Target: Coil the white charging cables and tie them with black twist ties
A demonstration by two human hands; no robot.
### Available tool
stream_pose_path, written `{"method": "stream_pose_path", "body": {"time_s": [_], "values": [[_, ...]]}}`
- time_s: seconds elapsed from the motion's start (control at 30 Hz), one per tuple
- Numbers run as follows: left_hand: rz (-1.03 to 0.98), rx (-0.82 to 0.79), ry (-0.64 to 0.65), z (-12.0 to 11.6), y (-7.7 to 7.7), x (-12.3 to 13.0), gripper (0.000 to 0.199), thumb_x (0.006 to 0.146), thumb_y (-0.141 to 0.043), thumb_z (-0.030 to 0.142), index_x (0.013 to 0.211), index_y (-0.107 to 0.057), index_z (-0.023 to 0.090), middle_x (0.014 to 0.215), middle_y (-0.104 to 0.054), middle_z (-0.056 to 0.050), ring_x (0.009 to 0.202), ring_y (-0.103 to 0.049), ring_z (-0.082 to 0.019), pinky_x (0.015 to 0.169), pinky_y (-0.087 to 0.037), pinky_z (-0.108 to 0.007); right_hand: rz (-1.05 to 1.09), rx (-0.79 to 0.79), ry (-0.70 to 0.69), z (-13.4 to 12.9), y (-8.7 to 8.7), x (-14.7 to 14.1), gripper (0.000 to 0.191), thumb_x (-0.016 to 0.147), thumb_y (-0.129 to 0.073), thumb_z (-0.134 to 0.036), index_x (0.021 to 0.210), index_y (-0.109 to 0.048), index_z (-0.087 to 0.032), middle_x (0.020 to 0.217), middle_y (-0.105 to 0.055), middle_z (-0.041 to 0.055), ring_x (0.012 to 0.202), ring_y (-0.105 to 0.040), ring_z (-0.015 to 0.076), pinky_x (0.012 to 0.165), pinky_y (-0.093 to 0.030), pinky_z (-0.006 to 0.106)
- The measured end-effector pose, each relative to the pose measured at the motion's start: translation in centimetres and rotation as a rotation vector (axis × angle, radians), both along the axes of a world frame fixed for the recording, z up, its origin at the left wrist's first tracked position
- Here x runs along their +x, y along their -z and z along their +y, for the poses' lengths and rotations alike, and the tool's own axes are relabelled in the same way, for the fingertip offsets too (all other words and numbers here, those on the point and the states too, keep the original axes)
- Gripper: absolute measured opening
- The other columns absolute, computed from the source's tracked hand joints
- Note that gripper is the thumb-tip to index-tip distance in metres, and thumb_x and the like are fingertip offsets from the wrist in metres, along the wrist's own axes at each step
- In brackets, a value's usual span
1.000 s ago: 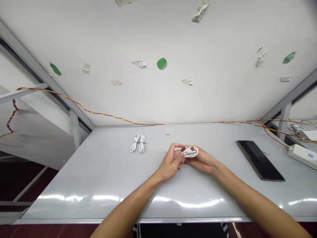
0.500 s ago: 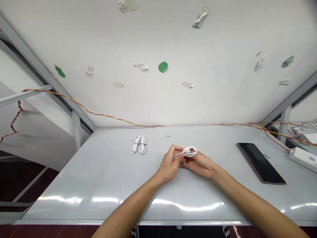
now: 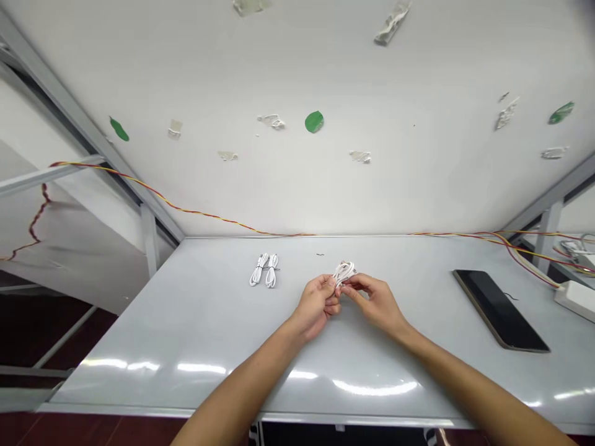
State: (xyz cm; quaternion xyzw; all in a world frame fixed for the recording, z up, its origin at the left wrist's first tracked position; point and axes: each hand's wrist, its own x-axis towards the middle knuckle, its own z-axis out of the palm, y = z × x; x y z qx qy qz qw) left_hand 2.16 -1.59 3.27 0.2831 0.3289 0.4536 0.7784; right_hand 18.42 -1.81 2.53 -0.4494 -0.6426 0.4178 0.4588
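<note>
A coiled white USB cable (image 3: 344,271) is pinched in my left hand (image 3: 317,308), the thumb pressed over its lower end. From the right, my right hand (image 3: 375,305) closes thumb and fingertips on the lower side of the same bundle; whether a tie lies between those fingers is too small to see. The cable's loops point up and away from me, just above the grey table (image 3: 223,334). To the left lie two bundled white cables, one (image 3: 259,270) beside the other (image 3: 271,271), each bound round its middle with a dark tie.
A small dark twist tie (image 3: 320,254) lies behind my hands. On the right rest a black phone-like slab (image 3: 499,310), another thin dark tie (image 3: 511,297) and a white power strip (image 3: 576,300). Red and yellow wires (image 3: 223,220) run along the white back wall (image 3: 288,192).
The cable bundle has turned from lying sideways to pointing upward. My right hand has come from beneath the bundle to its right side, knuckles up. The view has shifted slightly.
</note>
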Motion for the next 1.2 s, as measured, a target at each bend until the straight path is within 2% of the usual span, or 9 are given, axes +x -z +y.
{"method": "stream_pose_path", "body": {"time_s": [0.13, 0.27, 0.43, 0.63, 0.73, 0.83, 0.93, 1.03, 1.2], "values": [[-0.031, -0.061, 0.084, 0.3, -0.3, -0.6, 0.034, 0.075, -0.079, 0.031, 0.08, -0.05, 0.013, 0.072, -0.047, 0.002, 0.051, -0.026, -0.001, 0.045, -0.018, -0.015, -0.273, 0.378, 0.006, 0.1, 0.6, 0.5, 0.017, 0.094, -0.055, -0.025, 0.097, -0.071, -0.026, 0.09, -0.073, 0.005, 0.082, -0.067, 0.0212, 0.076, -0.055, 0.037], [-0.015, -0.094, 0.132, 0.5, -0.6, -1.0, 0.032, 0.076, -0.078, 0.029, 0.076, -0.049, 0.013, 0.072, -0.046, 0.002, 0.051, -0.024, -0.001, 0.044, -0.017, -0.015, -0.445, 0.801, 0.041, 0.5, 1.0, 0.9, 0.024, 0.093, -0.052, -0.01, 0.104, -0.068, -0.023, 0.091, -0.073, 0.0058, 0.08, -0.067, 0.0183, 0.072, -0.054, 0.033], [0.014, -0.077, 0.15, 0.5, -1.0, -1.2, 0.033, 0.076, -0.077, 0.029, 0.073, -0.048, 0.013, 0.072, -0.046, 0.001, 0.051, -0.026, -0.001, 0.045, -0.018, -0.015, -0.723, 1.051, 0.015, 0.8, 0.3, 1.5, 0.03, 0.09, -0.05, 0.0, 0.106, -0.065, -0.02, 0.093, -0.071, 0.0068, 0.082, -0.064, 0.0176, 0.072, -0.05, 0.032], [0.161, 0.003, 0.212, 0.3, -0.7, -1.0, 0.032, 0.079, -0.073, 0.036, 0.077, -0.049, 0.014, 0.072, -0.047, 0.002, 0.049, -0.025, -0.001, 0.044, -0.017, -0.016, -0.865, 1.167, -0.01, 0.7, 0.3, 2.2, 0.017, 0.092, -0.055, -0.009, 0.095, -0.064, -0.023, 0.083, -0.067, 0.0035, 0.069, -0.059, 0.0149, 0.062, -0.042, 0.031], [0.351, 0.154, 0.149, 0.1, -0.1, -0.5, 0.032, 0.084, -0.066, 0.045, 0.082, -0.051, 0.016, 0.07, -0.05, 0.003, 0.045, -0.028, -0.002, 0.043, -0.021, -0.017, -0.893, 1.227, 0.017, 0.9, 0.8, 2.4, 0.019, 0.09, -0.057, -0.008, 0.095, -0.063, -0.025, 0.084, -0.067, 0.0027, 0.073, -0.058, 0.0156, 0.066, -0.043, 0.033], [0.569, 0.329, 0.067, -0.1, 0.4, -0.1, 0.034, 0.086, -0.061, 0.05, 0.086, -0.055, 0.017, 0.072, -0.058, 0.001, 0.045, -0.037, -0.005, 0.044, -0.029, -0.02, -0.848, 1.234, 0.077, 1.1, 1.0, 2.3, 0.018, 0.088, -0.059, -0.008, 0.091, -0.063, -0.026, 0.09, -0.068, 0.0037, 0.082, -0.059, 0.0177, 0.075, -0.045, 0.036], [0.709, 0.446, 0.018, -0.1, 0.6, 0.0, 0.031, 0.088, -0.057, 0.047, 0.088, -0.059, 0.016, 0.075, -0.065, -0.002, 0.054, -0.05, -0.01, 0.051, -0.038, -0.022, -0.775, 1.188, 0.114, 1.1, 1.0, 2.0, 0.019, 0.086, -0.06, -0.006, 0.089, -0.063, -0.025, 0.095, -0.068, 0.0055, 0.083, -0.057, 0.0192, 0.076, -0.046, 0.038], [0.755, 0.514, 0.006, -0.2, 0.6, -0.1, 0.026, 0.09, -0.054, 0.042, 0.089, -0.061, 0.017, 0.076, -0.068, -0.003, 0.061, -0.058, -0.013, 0.058, -0.043, -0.024, -0.685, 1.112, 0.101, 1.1, 1.0, 1.9, 0.023, 0.084, -0.06, -0.004, 0.094, -0.063, -0.024, 0.098, -0.068, 0.0067, 0.084, -0.056, 0.0201, 0.074, -0.048, 0.037], [0.782, 0.552, 0.024, -0.1, 0.4, -0.3, 0.024, 0.092, -0.052, 0.036, 0.088, -0.064, 0.016, 0.076, -0.071, -0.004, 0.07, -0.063, -0.017, 0.066, -0.047, -0.028, -0.586, 0.954, 0.077, 1.4, 1.1, 2.1, 0.032, 0.085, -0.063, -0.01, 0.113, -0.06, -0.024, 0.11, -0.068, 0.0094, 0.097, -0.059, 0.0248, 0.08, -0.052, 0.042]]}}
